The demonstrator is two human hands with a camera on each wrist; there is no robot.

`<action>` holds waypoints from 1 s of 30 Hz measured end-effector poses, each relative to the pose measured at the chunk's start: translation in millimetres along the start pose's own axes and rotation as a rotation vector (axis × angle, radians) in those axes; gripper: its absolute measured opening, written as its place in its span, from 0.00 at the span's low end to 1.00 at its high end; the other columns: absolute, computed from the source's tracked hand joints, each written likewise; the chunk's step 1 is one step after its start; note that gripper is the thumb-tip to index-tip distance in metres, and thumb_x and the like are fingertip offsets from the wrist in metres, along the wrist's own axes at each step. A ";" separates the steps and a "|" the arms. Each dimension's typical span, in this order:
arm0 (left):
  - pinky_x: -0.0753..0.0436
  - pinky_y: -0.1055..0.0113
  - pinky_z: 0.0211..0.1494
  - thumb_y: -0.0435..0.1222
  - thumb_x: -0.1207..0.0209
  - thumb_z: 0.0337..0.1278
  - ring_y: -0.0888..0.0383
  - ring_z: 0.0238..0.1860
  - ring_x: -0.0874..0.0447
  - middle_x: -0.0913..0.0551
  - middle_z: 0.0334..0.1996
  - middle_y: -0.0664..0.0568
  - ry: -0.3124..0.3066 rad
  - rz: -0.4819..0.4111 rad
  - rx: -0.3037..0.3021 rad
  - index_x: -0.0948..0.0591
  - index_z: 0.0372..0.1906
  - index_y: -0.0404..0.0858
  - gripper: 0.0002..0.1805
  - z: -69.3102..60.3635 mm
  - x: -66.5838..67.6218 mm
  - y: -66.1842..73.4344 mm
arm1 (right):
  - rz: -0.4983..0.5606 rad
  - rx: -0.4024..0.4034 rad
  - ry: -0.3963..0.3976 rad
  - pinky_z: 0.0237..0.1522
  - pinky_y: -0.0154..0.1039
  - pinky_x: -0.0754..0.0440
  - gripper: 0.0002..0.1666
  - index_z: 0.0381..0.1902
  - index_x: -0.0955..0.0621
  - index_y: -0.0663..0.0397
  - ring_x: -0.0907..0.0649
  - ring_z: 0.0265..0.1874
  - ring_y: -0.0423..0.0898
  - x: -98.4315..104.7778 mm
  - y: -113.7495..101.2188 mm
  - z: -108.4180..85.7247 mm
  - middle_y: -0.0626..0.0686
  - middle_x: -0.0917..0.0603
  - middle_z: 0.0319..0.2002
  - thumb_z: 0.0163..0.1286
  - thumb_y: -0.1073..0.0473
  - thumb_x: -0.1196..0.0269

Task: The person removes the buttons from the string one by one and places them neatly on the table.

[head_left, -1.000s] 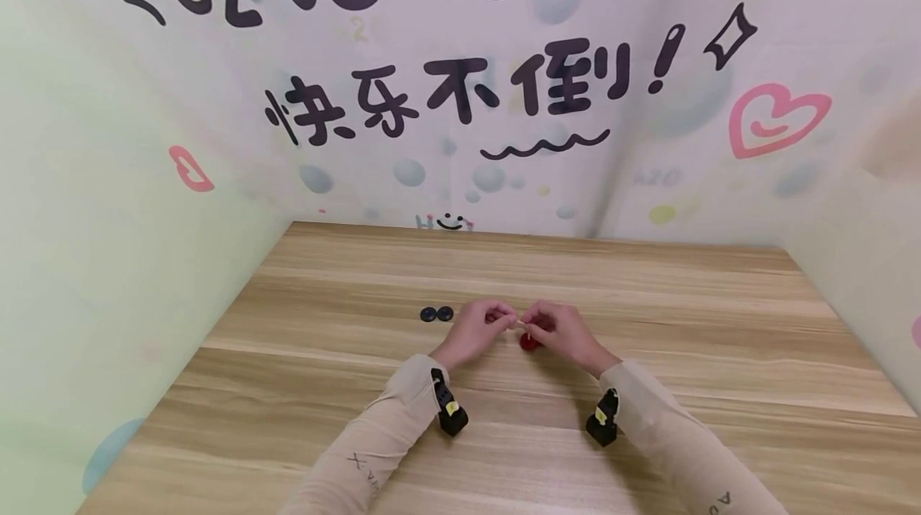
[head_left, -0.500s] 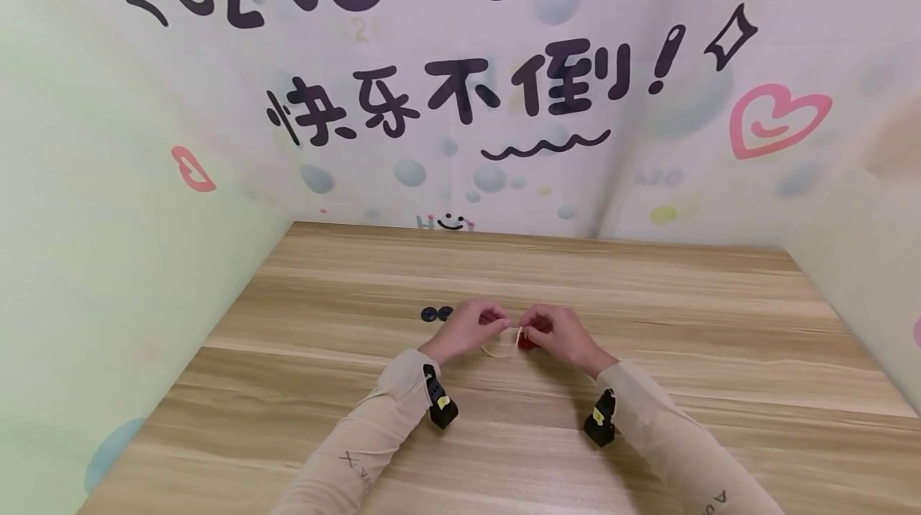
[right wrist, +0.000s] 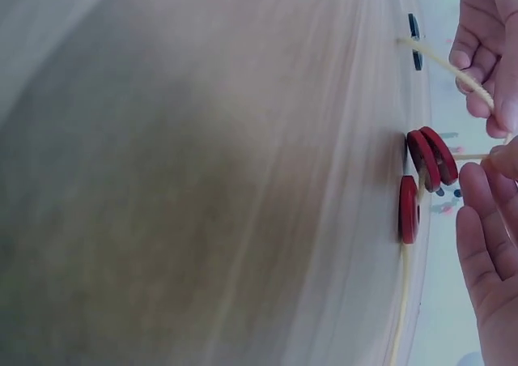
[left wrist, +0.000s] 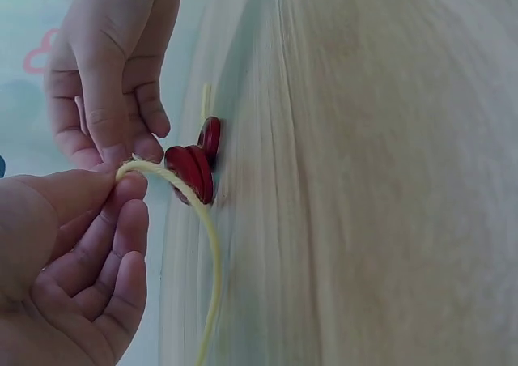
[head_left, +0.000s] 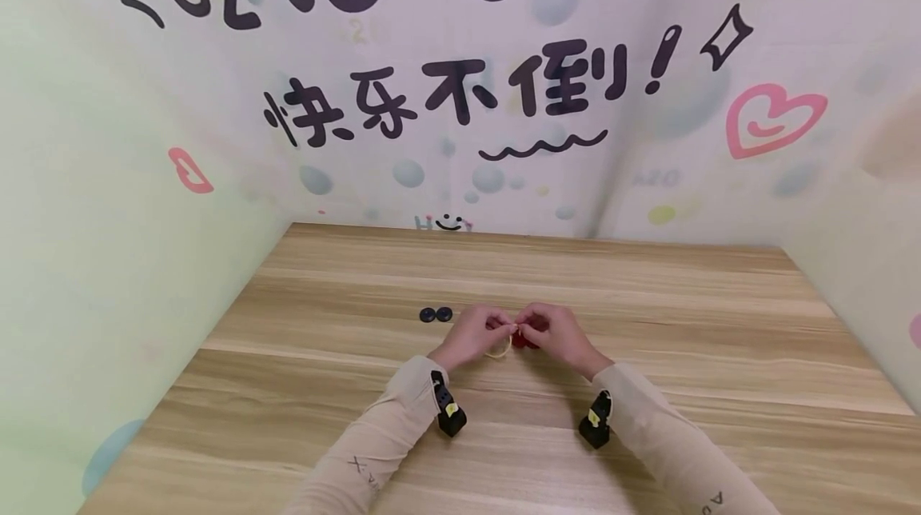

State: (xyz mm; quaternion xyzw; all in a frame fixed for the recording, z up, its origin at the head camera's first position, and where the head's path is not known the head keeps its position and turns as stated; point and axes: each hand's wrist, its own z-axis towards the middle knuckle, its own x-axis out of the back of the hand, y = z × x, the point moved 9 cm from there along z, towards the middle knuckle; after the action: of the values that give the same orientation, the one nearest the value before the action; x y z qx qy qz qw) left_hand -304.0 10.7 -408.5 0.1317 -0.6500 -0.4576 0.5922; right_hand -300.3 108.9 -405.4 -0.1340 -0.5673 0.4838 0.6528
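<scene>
Nearer each other than half a second ago, the fingertips of the left hand [head_left: 471, 333] and right hand [head_left: 560, 333] now meet over the table. Closest in the head view are beige sleeves [head_left: 360, 451] with black wrist cameras [head_left: 451, 417]. Beyond them, each hand pinches a pale yellow twisted cord [left wrist: 214, 253] between thumb and fingers. From the fingertips, cord curves down toward 7 o'clock; three shiny red button-like discs [right wrist: 423, 159] sit near 5 o'clock, just below the right hand. Two are stacked face to face and tilted; the third lies beside them on the wood-grain tabletop [head_left: 647, 283]. Two dark round button-like discs [head_left: 436, 314] lie side by side toward 9 o'clock. Farthest, at 12 o'clock, hangs a white fabric backdrop [head_left: 432, 199] with black characters.
</scene>
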 end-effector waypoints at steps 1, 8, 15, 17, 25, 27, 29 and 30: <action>0.25 0.75 0.33 0.36 0.43 0.54 0.63 0.29 0.23 0.19 0.26 0.54 0.004 -0.004 0.006 0.18 0.29 0.37 0.06 -0.2 0.6 -0.5 | 0.003 -0.003 -0.003 0.27 0.31 0.23 0.03 0.30 0.20 0.61 0.20 0.25 0.41 -0.3 0.8 0.3 0.52 0.18 0.28 0.56 0.69 0.39; 0.26 0.75 0.32 0.36 0.42 0.53 0.64 0.29 0.24 0.19 0.28 0.54 0.023 -0.006 0.028 0.18 0.31 0.38 0.06 -1.8 4.5 -0.9 | 0.011 -0.025 -0.122 0.35 0.35 0.22 0.08 0.36 0.20 0.60 0.20 0.34 0.44 -8.9 10.2 1.3 0.53 0.18 0.33 0.56 0.67 0.38; 0.26 0.75 0.33 0.37 0.42 0.53 0.65 0.30 0.25 0.19 0.28 0.57 0.021 -0.002 0.040 0.18 0.31 0.40 0.06 -2.4 5.9 -1.1 | -0.061 0.010 -0.250 0.33 0.36 0.25 0.14 0.39 0.20 0.58 0.24 0.30 0.43 -19.9 9.9 -1.0 0.47 0.21 0.30 0.53 0.61 0.34; 0.26 0.74 0.33 0.37 0.42 0.53 0.65 0.30 0.25 0.19 0.27 0.56 0.019 -0.004 0.034 0.18 0.31 0.40 0.06 -2.4 5.7 -0.8 | -0.063 0.019 -0.249 0.32 0.35 0.26 0.13 0.38 0.20 0.58 0.25 0.29 0.42 -20.7 9.3 -0.5 0.47 0.21 0.29 0.53 0.62 0.34; 0.26 0.75 0.32 0.36 0.42 0.53 0.66 0.28 0.26 0.20 0.26 0.57 0.021 -0.001 0.019 0.18 0.31 0.39 0.06 -2.1 5.5 -1.1 | -0.052 -0.008 -0.257 0.28 0.32 0.26 0.16 0.38 0.21 0.62 0.25 0.26 0.40 -23.8 11.0 1.5 0.49 0.22 0.26 0.50 0.66 0.33; 0.26 0.75 0.32 0.36 0.42 0.53 0.66 0.28 0.26 0.20 0.26 0.57 0.020 -0.003 0.026 0.18 0.30 0.39 0.05 -2.3 5.5 -1.5 | -0.059 -0.030 -0.266 0.28 0.31 0.26 0.17 0.39 0.21 0.62 0.25 0.26 0.39 -25.0 12.8 1.9 0.48 0.22 0.27 0.49 0.66 0.32; 0.26 0.75 0.32 0.36 0.42 0.53 0.66 0.27 0.26 0.20 0.25 0.57 0.020 -0.007 0.029 0.18 0.30 0.39 0.05 -2.7 5.6 -1.7 | -0.061 -0.053 -0.275 0.27 0.31 0.26 0.18 0.40 0.22 0.62 0.26 0.26 0.39 -26.3 14.6 2.2 0.48 0.23 0.27 0.49 0.66 0.32; 0.26 0.75 0.32 0.36 0.42 0.53 0.66 0.27 0.26 0.20 0.25 0.57 0.019 -0.010 0.030 0.18 0.30 0.39 0.05 -2.8 5.5 -1.8 | -0.063 -0.060 -0.279 0.27 0.31 0.26 0.18 0.40 0.22 0.63 0.26 0.26 0.39 -26.7 14.8 2.2 0.48 0.23 0.27 0.49 0.66 0.33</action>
State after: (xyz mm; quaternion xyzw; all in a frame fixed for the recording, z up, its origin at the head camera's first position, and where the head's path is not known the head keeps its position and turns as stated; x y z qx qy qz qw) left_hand -303.6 4.6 -406.6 0.1480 -0.6503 -0.4494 0.5943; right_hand -306.3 94.5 -431.7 -0.0671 -0.6706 0.4598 0.5782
